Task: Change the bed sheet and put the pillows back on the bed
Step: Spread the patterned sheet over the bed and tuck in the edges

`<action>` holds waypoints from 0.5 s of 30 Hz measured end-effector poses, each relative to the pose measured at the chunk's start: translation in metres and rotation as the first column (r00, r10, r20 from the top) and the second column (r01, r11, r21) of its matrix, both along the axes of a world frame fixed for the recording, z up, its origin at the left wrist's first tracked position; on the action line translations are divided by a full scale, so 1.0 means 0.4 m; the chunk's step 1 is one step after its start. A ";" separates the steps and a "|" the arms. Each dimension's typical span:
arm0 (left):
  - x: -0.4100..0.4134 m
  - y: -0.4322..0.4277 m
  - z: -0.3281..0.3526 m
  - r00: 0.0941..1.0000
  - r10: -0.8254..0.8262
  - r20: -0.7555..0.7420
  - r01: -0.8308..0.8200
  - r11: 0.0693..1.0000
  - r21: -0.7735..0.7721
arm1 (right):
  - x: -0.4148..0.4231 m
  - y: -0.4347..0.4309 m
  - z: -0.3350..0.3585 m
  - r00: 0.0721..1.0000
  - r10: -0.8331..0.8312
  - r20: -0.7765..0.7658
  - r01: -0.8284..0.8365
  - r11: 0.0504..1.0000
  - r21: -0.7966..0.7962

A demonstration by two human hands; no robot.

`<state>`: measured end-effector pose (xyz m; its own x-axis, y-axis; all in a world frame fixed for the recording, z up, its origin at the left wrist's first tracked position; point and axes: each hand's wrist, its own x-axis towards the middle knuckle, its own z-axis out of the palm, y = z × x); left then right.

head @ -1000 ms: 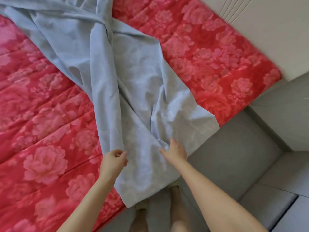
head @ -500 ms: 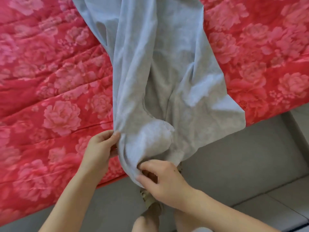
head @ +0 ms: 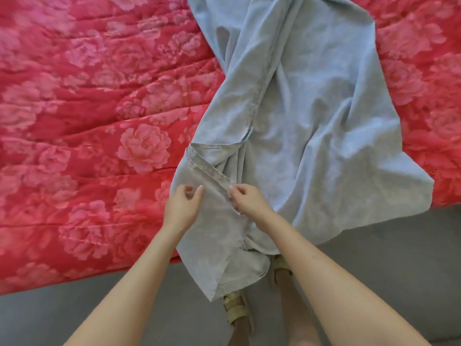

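Your light blue bed sheet (head: 311,121) is twisted over the bed's (head: 87,146) near edge. It's soft and floppy, so work along the hem (head: 212,172). Right hand (head: 249,204) fingers pinch it, left hand (head: 182,211) fingers are spread.

Bright soft daylight, faint shadows, slight motion blur, wide-angle edge distortion

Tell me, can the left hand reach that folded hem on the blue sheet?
Probably yes. The left hand rests at the edge of the blue sheet, and the hem runs just beyond it, with nothing lying between. The right hand pinches that hem farther along.
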<state>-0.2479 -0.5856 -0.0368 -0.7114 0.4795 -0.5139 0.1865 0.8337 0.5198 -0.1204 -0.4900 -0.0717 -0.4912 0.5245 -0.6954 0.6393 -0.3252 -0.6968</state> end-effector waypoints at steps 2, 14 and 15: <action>0.006 0.010 -0.037 0.989 0.124 0.085 -0.128 0.991 0.039 | -0.031 -0.019 -0.036 0.990 0.117 0.085 -0.121 0.991 0.051; 0.028 0.079 -0.080 0.933 0.269 0.239 -0.286 0.958 0.037 | -0.079 -0.016 -0.049 0.990 0.043 0.137 -0.081 0.954 0.290; 0.030 0.073 -0.079 0.917 0.280 0.283 -0.307 0.950 0.053 | -0.069 -0.031 -0.041 0.994 0.039 0.102 -0.067 0.955 0.289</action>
<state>-0.2359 -0.5564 -0.0682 -0.6689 0.3258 -0.6682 -0.2168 0.7743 0.5946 -0.1482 -0.5022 -0.0880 -0.4638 0.6859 -0.5607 0.7172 -0.0809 -0.6921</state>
